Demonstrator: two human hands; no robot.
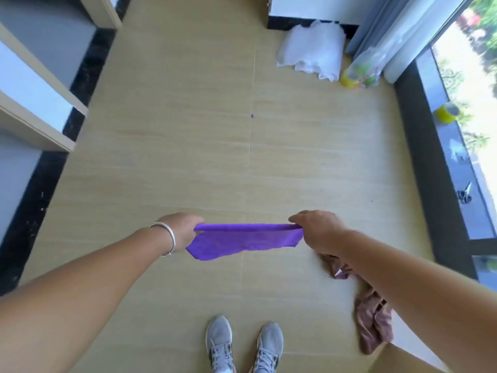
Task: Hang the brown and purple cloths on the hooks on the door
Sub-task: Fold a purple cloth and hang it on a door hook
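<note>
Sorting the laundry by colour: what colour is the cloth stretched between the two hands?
Purple, plain with no pattern. The cloth shows best in the head view.

Both arms outstretched, left hand point(185, 232) and right hand point(318, 231) pinching, knuckles up

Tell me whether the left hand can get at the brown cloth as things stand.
Probably not: the left hand grips the purple cloth, and the brown cloth hangs beyond the right forearm.
</note>
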